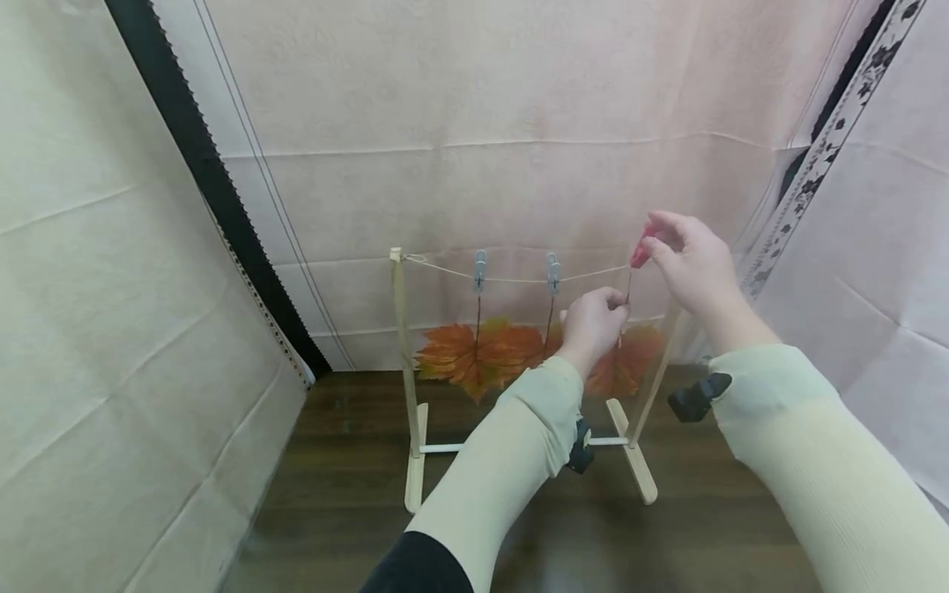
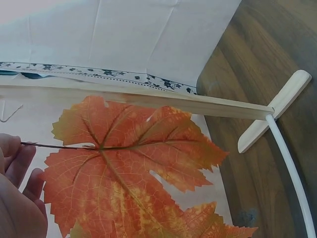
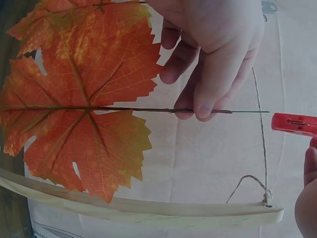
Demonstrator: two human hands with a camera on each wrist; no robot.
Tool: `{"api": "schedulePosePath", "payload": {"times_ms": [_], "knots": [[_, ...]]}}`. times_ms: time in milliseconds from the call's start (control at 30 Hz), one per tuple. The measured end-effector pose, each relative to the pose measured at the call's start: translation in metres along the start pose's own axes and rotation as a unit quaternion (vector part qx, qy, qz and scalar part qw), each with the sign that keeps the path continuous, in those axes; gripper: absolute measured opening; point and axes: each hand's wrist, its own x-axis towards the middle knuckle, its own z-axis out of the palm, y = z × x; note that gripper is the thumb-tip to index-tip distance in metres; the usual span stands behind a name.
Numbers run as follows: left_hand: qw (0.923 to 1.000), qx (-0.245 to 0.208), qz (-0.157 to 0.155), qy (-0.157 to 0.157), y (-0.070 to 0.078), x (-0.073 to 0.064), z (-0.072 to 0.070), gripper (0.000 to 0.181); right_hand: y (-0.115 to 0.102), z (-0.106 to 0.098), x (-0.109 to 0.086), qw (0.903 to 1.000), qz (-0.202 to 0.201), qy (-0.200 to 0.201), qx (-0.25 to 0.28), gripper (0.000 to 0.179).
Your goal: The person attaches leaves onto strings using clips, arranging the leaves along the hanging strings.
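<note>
My left hand (image 1: 596,321) pinches the dark stem (image 3: 143,109) of an orange artificial leaf (image 3: 74,144) between thumb and forefinger. The leaf hangs below that hand, beside the right post of a small wooden stand. The stem's thin green tip crosses the string (image 3: 263,153) in the right wrist view. My right hand (image 1: 693,263) holds a red clothespin (image 3: 294,124) just above the string, its end close to the stem tip. Only part of the right hand's fingers (image 3: 311,163) shows in its own wrist view.
Two blue clothespins, a left one (image 1: 480,270) and a middle one (image 1: 553,273), grip the string with orange leaves hanging under them. A wooden post (image 1: 404,354) carries the string's left end. A white rod (image 1: 441,449) joins the feet above the brown wooden surface (image 1: 334,494).
</note>
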Motion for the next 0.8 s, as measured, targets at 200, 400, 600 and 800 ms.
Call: {"api": "schedulePosePath", "payload": {"times_ms": [200,400,600,800], "knots": [[1.0,0.001,0.008,0.002,0.003,0.001,0.001,0.016,0.0,-0.002,0.0,0.9999,0.0,0.011,0.004,0.04],[1.0,0.0,0.002,-0.001,0.004,0.002,-0.001,0.017,-0.001,-0.001,0.0,0.9999,0.001,0.007,0.007,0.038],[0.9999,-0.008,0.007,-0.002,0.0,0.005,-0.001,0.016,-0.002,0.002,0.002,0.9999,-0.011,0.006,0.009,0.035],[0.9997,-0.019,0.012,-0.002,-0.006,0.006,0.0,0.018,-0.004,0.006,0.002,0.9999,-0.011,-0.001,0.006,0.035]]}}
